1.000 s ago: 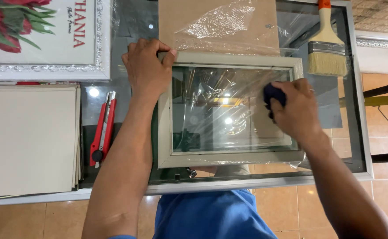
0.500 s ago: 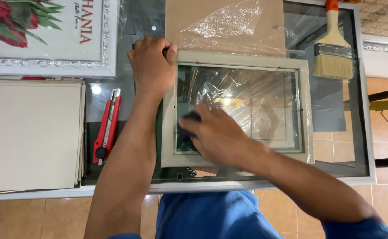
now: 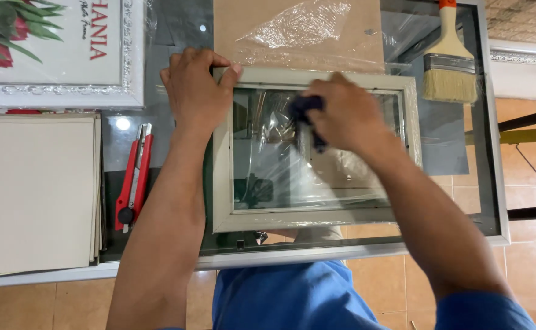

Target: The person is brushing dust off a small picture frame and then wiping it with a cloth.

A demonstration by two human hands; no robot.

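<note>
Support: glass-topped table (image 3: pixel 488 183) with a pale metal rim, tiled floor visible through and beside it.

On the glass, left side: stack of cream boards (image 3: pixel 33 192), reaching over the front edge. Just right of it, a red knife (image 3: pixel 132 180), lying lengthwise.

Far left corner: framed print (image 3: pixel 54 52) with red flowers and a silver border.

Centre: pale frame (image 3: pixel 314 153) with glass pane, lying flat. Behind it, a brown board (image 3: pixel 298 33) with crumpled clear plastic on top.

Far right corner: paintbrush (image 3: pixel 448 67), orange-tipped handle, bristles pointing towards the front.
</note>
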